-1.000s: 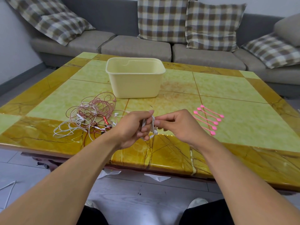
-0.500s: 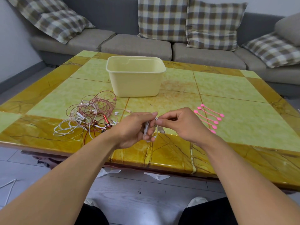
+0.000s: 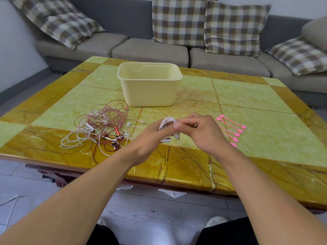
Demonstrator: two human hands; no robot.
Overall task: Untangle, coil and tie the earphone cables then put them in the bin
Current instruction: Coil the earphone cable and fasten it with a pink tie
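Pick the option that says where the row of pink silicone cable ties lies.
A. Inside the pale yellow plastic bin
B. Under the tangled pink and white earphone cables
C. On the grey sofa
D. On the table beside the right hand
D: the pink silicone cable ties lie flat on the table, just beyond the right hand.

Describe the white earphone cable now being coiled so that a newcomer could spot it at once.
Start at the pale yellow bin on the table, then drop toward the near edge where the two hands meet. The white coil sits between the left hand and right hand, unlike the loose pink-and-white tangle left of them.
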